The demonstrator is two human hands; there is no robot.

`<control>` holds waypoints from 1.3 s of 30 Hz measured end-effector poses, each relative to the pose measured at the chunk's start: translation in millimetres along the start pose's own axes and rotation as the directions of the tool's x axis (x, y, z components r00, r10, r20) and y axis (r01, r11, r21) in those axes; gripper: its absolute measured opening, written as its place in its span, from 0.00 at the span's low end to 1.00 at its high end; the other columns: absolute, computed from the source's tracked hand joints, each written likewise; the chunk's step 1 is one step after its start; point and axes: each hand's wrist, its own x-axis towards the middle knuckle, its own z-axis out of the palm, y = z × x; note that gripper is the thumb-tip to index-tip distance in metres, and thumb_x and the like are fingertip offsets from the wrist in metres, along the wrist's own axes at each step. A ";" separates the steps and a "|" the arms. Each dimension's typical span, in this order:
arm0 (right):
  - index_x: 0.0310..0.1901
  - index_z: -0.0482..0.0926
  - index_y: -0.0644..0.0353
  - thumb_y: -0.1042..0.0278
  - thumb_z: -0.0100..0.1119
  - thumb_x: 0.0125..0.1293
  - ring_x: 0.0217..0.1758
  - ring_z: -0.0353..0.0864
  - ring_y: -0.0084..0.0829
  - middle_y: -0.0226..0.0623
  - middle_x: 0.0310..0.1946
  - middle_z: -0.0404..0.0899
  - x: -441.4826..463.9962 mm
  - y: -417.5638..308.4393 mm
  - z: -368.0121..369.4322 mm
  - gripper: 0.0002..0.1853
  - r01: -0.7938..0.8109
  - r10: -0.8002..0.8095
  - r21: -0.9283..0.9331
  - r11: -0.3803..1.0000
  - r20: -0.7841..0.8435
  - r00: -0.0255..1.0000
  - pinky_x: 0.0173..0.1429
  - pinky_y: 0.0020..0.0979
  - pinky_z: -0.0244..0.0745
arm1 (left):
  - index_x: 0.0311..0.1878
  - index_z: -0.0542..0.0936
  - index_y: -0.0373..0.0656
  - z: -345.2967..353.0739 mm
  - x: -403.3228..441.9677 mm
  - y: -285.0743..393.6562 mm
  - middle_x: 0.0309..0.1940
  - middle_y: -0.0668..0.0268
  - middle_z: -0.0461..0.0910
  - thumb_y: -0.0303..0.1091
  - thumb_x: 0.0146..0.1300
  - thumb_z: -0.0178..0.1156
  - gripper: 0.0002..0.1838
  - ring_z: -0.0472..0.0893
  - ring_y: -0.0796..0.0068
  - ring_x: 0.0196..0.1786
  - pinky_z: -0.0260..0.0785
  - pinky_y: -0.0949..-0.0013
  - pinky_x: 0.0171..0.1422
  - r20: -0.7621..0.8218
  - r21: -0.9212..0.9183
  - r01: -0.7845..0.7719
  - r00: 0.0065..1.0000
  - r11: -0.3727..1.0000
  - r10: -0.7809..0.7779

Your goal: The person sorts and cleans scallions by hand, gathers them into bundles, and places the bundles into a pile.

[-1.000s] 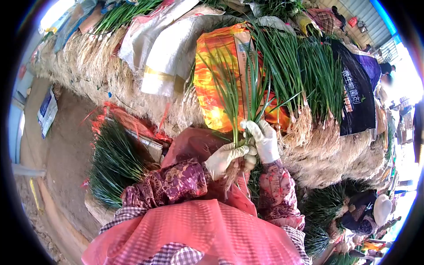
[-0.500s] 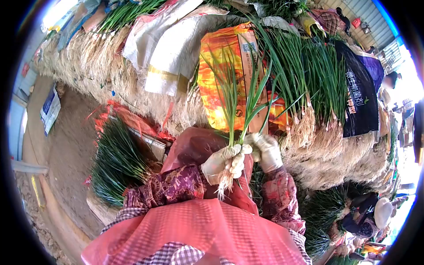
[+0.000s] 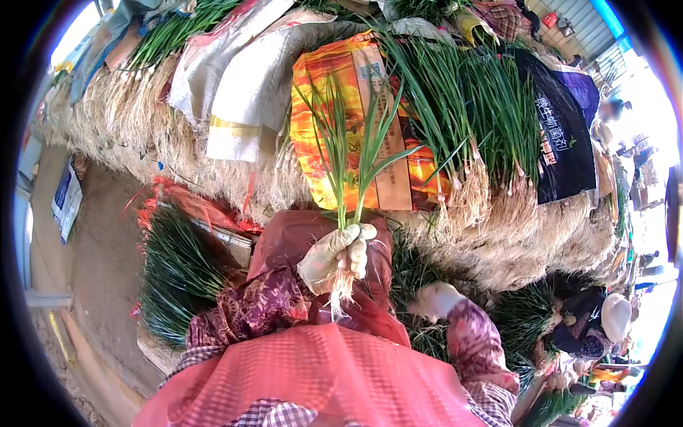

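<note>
My gloved left hand (image 3: 336, 257) is wrapped round a small bunch of green onions (image 3: 341, 188), leaves pointing up and pale roots hanging below the fingers. Low on the right, my gloved right hand (image 3: 435, 302) is at a heap of loose green stalks (image 3: 420, 267) beside my lap; it is blurred and its fingers cannot be made out. Behind the held bunch lies an orange and yellow sack (image 3: 320, 85). More green onions (image 3: 434, 99) rest to its right, roots toward me.
A long rooty pile (image 3: 142, 117) runs across the back, partly under white sacks (image 3: 245, 92) and a black sack (image 3: 562, 135). A big green bundle (image 3: 174, 274) sits at my left. A person in a pale hat (image 3: 615, 317) is at the lower right.
My right hand has left the bunch and moved down and right to the loose stalks. My left hand still holds the bunch, now a little further left in view.
</note>
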 end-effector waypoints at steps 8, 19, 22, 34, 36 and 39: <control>0.46 0.79 0.59 0.59 0.62 0.63 0.38 0.81 0.32 0.40 0.34 0.79 -6.5 74.5 -102.2 0.14 -0.285 0.558 0.489 0.825 -0.785 0.269 0.40 0.27 0.79 | 0.51 0.75 0.40 23.1 -0.2 -1.1 0.20 0.76 0.67 0.36 0.69 0.57 0.13 0.69 0.81 0.24 0.66 0.73 0.33 -0.117 0.353 0.009 0.993 0.936 0.035; 0.39 0.80 0.58 0.59 0.65 0.60 0.34 0.82 0.31 0.38 0.33 0.81 2.9 17.3 -36.4 0.12 0.016 0.521 0.701 0.713 -0.546 0.656 0.42 0.34 0.79 | 0.52 0.73 0.39 19.2 3.8 5.9 0.27 0.73 0.71 0.35 0.69 0.57 0.13 0.73 0.81 0.28 0.67 0.76 0.31 -0.148 0.271 -0.030 0.986 0.962 0.072; 0.37 0.80 0.55 0.58 0.67 0.56 0.35 0.83 0.33 0.38 0.32 0.81 -7.1 11.5 7.9 0.13 -0.069 0.551 0.642 0.764 -0.593 0.588 0.42 0.34 0.78 | 0.52 0.73 0.38 14.1 3.3 8.7 0.27 0.72 0.73 0.35 0.69 0.57 0.14 0.74 0.83 0.26 0.68 0.77 0.30 -0.103 0.249 -0.097 0.987 0.964 0.126; 0.47 0.80 0.61 0.65 0.67 0.60 0.38 0.83 0.28 0.37 0.35 0.83 27.1 -38.8 -85.6 0.15 0.463 0.469 0.718 0.520 -0.693 0.548 0.45 0.29 0.78 | 0.53 0.80 0.39 6.9 10.9 -4.7 0.35 0.72 0.80 0.29 0.66 0.60 0.13 0.73 0.88 0.27 0.66 0.82 0.30 -0.311 0.495 -0.026 0.928 0.869 0.205; 0.46 0.81 0.63 0.64 0.66 0.61 0.30 0.81 0.22 0.35 0.32 0.83 17.8 -38.2 -83.0 0.14 0.344 0.459 0.834 0.431 -0.531 0.713 0.38 0.26 0.77 | 0.52 0.80 0.37 4.1 10.9 -2.2 0.35 0.70 0.81 0.28 0.65 0.59 0.13 0.73 0.87 0.26 0.66 0.83 0.31 -0.304 0.479 -0.042 0.929 0.877 0.211; 0.43 0.81 0.65 0.61 0.64 0.62 0.21 0.78 0.20 0.36 0.33 0.83 2.1 -23.9 -42.9 0.15 0.116 0.379 0.953 0.279 -0.221 0.899 0.31 0.25 0.75 | 0.51 0.78 0.33 5.2 11.6 -0.2 0.36 0.63 0.82 0.27 0.65 0.59 0.13 0.75 0.85 0.25 0.68 0.82 0.31 -0.284 0.387 -0.110 0.930 0.915 0.232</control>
